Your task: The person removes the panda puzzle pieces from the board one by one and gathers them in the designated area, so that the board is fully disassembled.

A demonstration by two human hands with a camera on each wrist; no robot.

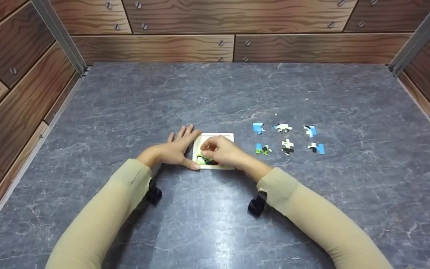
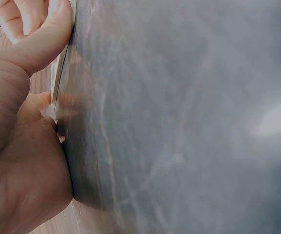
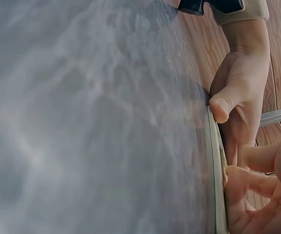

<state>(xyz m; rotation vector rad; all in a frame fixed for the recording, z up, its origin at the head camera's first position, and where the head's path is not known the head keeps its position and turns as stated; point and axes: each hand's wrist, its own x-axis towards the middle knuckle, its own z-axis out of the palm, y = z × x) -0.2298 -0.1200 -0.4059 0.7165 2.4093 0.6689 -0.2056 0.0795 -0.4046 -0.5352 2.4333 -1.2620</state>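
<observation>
A small square puzzle frame [image 1: 215, 134] with a pale border lies on the table, with green, white and black puzzle pieces [image 1: 202, 160] along its near side. My left hand [image 1: 175, 150] rests at its left edge, fingers spread, thumb on the near left corner and index finger at the far left corner. Over the frame is my right hand [image 1: 220, 151], fingers bent, tips down at the pieces; whether it pinches one is hidden. In the right wrist view, a fingertip of the right hand [image 3: 257, 190] touches the frame [image 3: 217, 170]. The left hand's thumb [image 2: 48, 44] meets the frame's edge in the left wrist view.
Several loose puzzle pieces lie in two rows right of the frame, among them a blue one [image 1: 258, 127], a black-and-white one [image 1: 287, 146] and a blue-and-green one [image 1: 262, 149]. Wood-patterned walls [image 1: 185, 48] border the grey marbled table [image 1: 155, 97].
</observation>
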